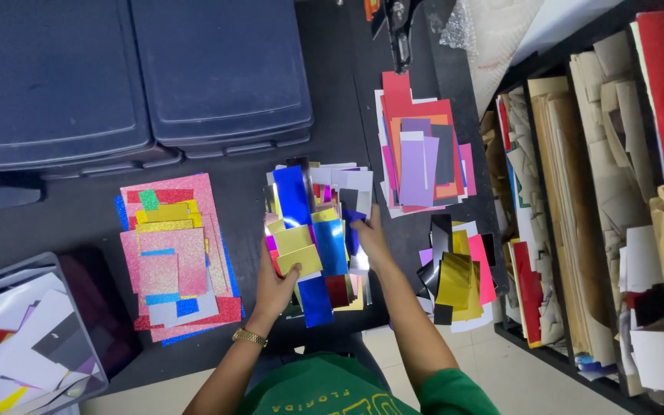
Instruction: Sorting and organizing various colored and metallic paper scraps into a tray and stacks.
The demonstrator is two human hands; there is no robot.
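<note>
A heap of shiny foil paper pieces (313,230), blue, gold, red and silver, lies in the middle of the dark table (78,211). My left hand (274,288), with a gold watch on its wrist, grips the heap's left edge, thumb on a gold piece. On the heap's right edge rests my right hand (370,238), fingers pressed against blue and silver pieces. Both hands hold the heap between them.
A stack of glitter sheets (174,257) lies to the left. Matte red and purple card (420,146) sits at the back right, gold and black foil scraps (459,277) at the right. Two dark bins (132,73) stand behind. A scrap bin (24,346) and paper shelves (601,192) flank the table.
</note>
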